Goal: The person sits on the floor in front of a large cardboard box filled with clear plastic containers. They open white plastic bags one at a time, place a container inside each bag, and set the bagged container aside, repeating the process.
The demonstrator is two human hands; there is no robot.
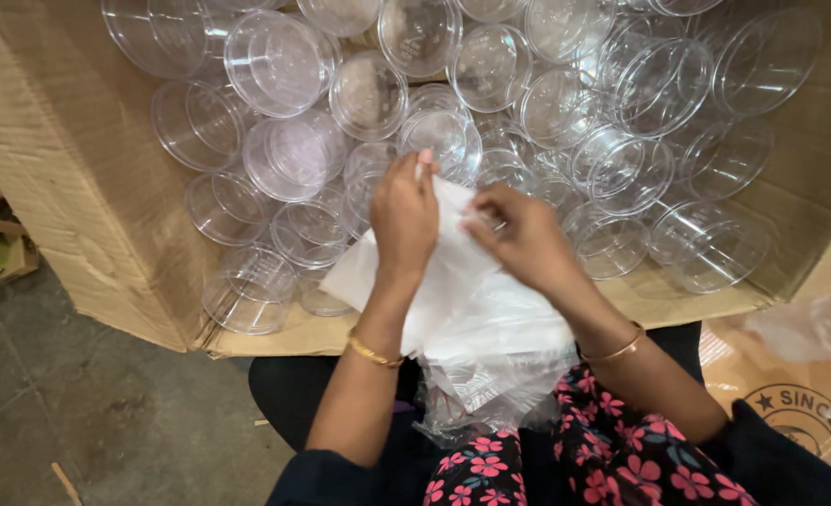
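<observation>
My left hand point(403, 220) pinches the top edge of a stack of thin clear plastic bags point(467, 305) that lies across my lap and the box's near edge. My right hand point(518, 234) grips the same stack from the right, fingers closed on a bag's upper corner. Both wrists wear thin gold bangles. Just beyond the hands, a large open cardboard box point(87, 187) holds several clear round plastic containers point(289, 155), lying loose and overlapping.
Grey concrete floor point(78, 412) lies to the left. A brown printed bag or carton point(790, 403) with crumpled clear plastic point(814, 323) sits at the right. Cardboard scraps show at the far left edge. My lap is covered by dark floral cloth point(612, 459).
</observation>
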